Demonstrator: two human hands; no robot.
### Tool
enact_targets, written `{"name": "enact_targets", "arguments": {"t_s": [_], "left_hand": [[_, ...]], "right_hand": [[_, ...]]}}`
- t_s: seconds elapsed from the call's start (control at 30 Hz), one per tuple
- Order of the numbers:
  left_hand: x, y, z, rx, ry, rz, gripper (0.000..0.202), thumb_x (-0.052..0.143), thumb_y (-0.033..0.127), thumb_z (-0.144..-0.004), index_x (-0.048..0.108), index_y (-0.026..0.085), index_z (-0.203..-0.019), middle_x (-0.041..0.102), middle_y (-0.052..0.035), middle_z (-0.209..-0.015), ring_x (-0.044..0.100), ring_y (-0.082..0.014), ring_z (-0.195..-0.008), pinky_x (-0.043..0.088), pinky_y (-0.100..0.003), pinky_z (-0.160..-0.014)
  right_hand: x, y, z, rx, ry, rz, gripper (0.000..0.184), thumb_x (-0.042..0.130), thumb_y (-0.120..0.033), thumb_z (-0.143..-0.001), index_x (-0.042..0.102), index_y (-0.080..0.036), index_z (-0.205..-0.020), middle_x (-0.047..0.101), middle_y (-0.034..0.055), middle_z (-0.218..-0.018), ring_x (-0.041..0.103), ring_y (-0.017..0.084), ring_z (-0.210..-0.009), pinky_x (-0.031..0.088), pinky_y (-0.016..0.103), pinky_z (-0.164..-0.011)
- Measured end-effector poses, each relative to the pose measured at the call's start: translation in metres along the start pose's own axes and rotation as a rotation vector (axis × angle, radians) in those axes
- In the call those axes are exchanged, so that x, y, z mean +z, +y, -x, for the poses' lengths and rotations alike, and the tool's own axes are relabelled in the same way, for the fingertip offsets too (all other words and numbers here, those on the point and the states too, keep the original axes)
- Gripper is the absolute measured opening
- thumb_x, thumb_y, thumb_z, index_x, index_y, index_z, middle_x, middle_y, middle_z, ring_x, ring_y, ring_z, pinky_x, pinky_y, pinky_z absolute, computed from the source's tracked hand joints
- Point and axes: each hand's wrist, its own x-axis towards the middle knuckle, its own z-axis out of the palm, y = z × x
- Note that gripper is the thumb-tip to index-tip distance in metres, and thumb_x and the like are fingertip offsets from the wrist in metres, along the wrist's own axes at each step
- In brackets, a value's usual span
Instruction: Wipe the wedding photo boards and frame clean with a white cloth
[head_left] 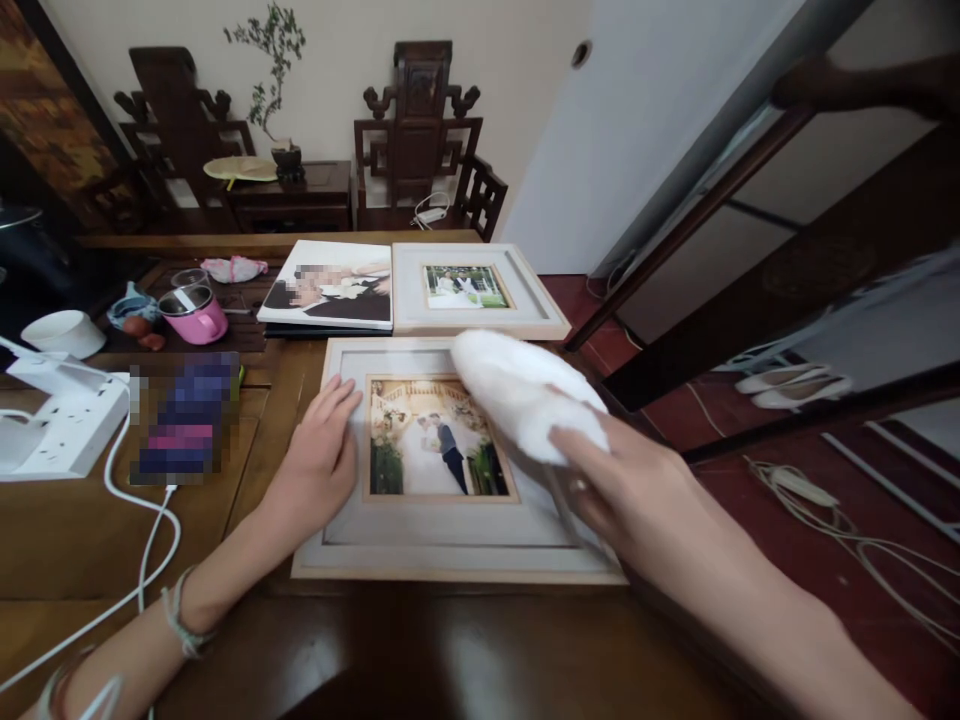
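A light wooden picture frame [450, 560] with a wedding photo [431, 440] behind its pale mat lies flat on the dark table before me. My left hand [319, 455] rests on its left side, fingers stretched out over the border and nothing in them. In my right hand [615, 475] is a bunched, fluffy white cloth [517, 385], held over the frame's upper right part. The cloth and hand hide that corner and some of the right border; whether the cloth touches the glass I cannot tell.
Behind lie a second framed photo [480, 315] and a photo board [330, 290]. On the left are a pink mug [196, 318], a white cup [64, 333], a power strip [67, 430] with a cable, and a blurred-out phone [187, 420]. A wooden chair [422, 130] stands beyond.
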Motion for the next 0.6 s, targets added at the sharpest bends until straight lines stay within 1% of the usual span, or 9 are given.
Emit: {"name": "enact_targets", "arguments": {"t_s": [0.07, 0.13, 0.2, 0.27, 0.33, 0.43, 0.5, 0.53, 0.6], "left_hand": [[-0.001, -0.001, 0.001, 0.010, -0.007, -0.005, 0.045, 0.035, 0.008, -0.093, 0.047, 0.012, -0.136, 0.049, -0.0183, -0.146, 0.034, -0.0271, -0.145, 0.031, -0.055, -0.117], [-0.001, -0.005, 0.002, 0.022, -0.005, 0.005, 0.047, 0.035, 0.005, -0.092, 0.047, 0.011, -0.136, 0.049, -0.0192, -0.145, 0.035, -0.0271, -0.144, 0.031, -0.055, -0.117], [0.001, -0.009, 0.002, 0.026, -0.001, 0.014, 0.049, 0.035, 0.002, -0.090, 0.047, 0.011, -0.137, 0.049, -0.0196, -0.145, 0.035, -0.0271, -0.144, 0.030, -0.055, -0.118], [0.003, -0.012, 0.003, 0.022, -0.001, 0.012, 0.050, 0.036, 0.001, -0.089, 0.047, 0.012, -0.137, 0.049, -0.0193, -0.145, 0.035, -0.0272, -0.144, 0.030, -0.055, -0.118], [0.005, -0.014, 0.003, 0.014, -0.005, 0.002, 0.051, 0.036, 0.001, -0.089, 0.047, 0.011, -0.138, 0.050, -0.0191, -0.145, 0.036, -0.0274, -0.144, 0.030, -0.055, -0.118], [0.005, -0.014, 0.004, 0.002, -0.019, -0.012, 0.052, 0.037, 0.000, -0.087, 0.047, 0.010, -0.137, 0.050, -0.0192, -0.144, 0.036, -0.0279, -0.143, 0.030, -0.054, -0.118], [0.005, -0.014, 0.004, -0.002, -0.020, -0.021, 0.053, 0.037, 0.000, -0.086, 0.048, 0.010, -0.137, 0.050, -0.0183, -0.145, 0.036, -0.0277, -0.143, 0.030, -0.054, -0.118], [0.005, -0.014, 0.004, -0.004, -0.015, -0.026, 0.054, 0.037, 0.000, -0.086, 0.048, 0.011, -0.137, 0.050, -0.0179, -0.145, 0.037, -0.0277, -0.143, 0.030, -0.054, -0.118], [0.005, -0.014, 0.004, -0.010, -0.012, -0.034, 0.053, 0.037, 0.000, -0.086, 0.050, 0.010, -0.136, 0.051, -0.0182, -0.144, 0.038, -0.0281, -0.142, 0.031, -0.054, -0.118]], "right_hand": [[0.008, 0.008, -0.022, 0.064, 0.015, 0.053, 0.049, 0.042, 0.008, -0.072, 0.059, -0.015, -0.112, 0.051, 0.0233, -0.142, 0.054, 0.038, -0.127, 0.058, 0.048, -0.087], [0.020, 0.013, -0.039, 0.052, -0.024, 0.099, 0.056, 0.040, 0.012, -0.070, 0.058, -0.013, -0.118, 0.053, 0.0235, -0.141, 0.052, 0.039, -0.129, 0.054, 0.052, -0.093], [0.029, 0.012, -0.045, -0.010, -0.082, 0.135, 0.061, 0.039, 0.014, -0.069, 0.059, -0.012, -0.120, 0.053, 0.0225, -0.141, 0.050, 0.040, -0.131, 0.049, 0.054, -0.099], [0.032, 0.006, -0.039, -0.088, -0.147, 0.162, 0.063, 0.040, 0.015, -0.068, 0.060, -0.013, -0.121, 0.052, 0.0215, -0.142, 0.046, 0.041, -0.133, 0.046, 0.057, -0.103], [0.024, -0.002, -0.023, -0.151, -0.198, 0.171, 0.066, 0.042, 0.015, -0.065, 0.061, -0.015, -0.120, 0.053, 0.0198, -0.142, 0.047, 0.042, -0.133, 0.046, 0.057, -0.102], [0.000, -0.015, 0.005, -0.212, -0.235, 0.150, 0.069, 0.041, 0.015, -0.062, 0.064, -0.021, -0.115, 0.060, 0.0132, -0.137, 0.054, 0.037, -0.128, 0.051, 0.051, -0.099], [-0.015, -0.021, 0.019, -0.212, -0.227, 0.104, 0.069, 0.039, 0.014, -0.063, 0.065, -0.025, -0.113, 0.063, 0.0089, -0.133, 0.059, 0.031, -0.123, 0.054, 0.044, -0.096], [-0.021, -0.022, 0.022, -0.204, -0.214, 0.073, 0.069, 0.038, 0.013, -0.063, 0.064, -0.026, -0.114, 0.065, 0.0086, -0.131, 0.062, 0.029, -0.119, 0.056, 0.041, -0.092], [-0.023, -0.020, 0.020, -0.146, -0.174, 0.028, 0.067, 0.039, 0.009, -0.064, 0.062, -0.025, -0.117, 0.066, 0.0119, -0.128, 0.068, 0.027, -0.107, 0.059, 0.037, -0.079]]}}
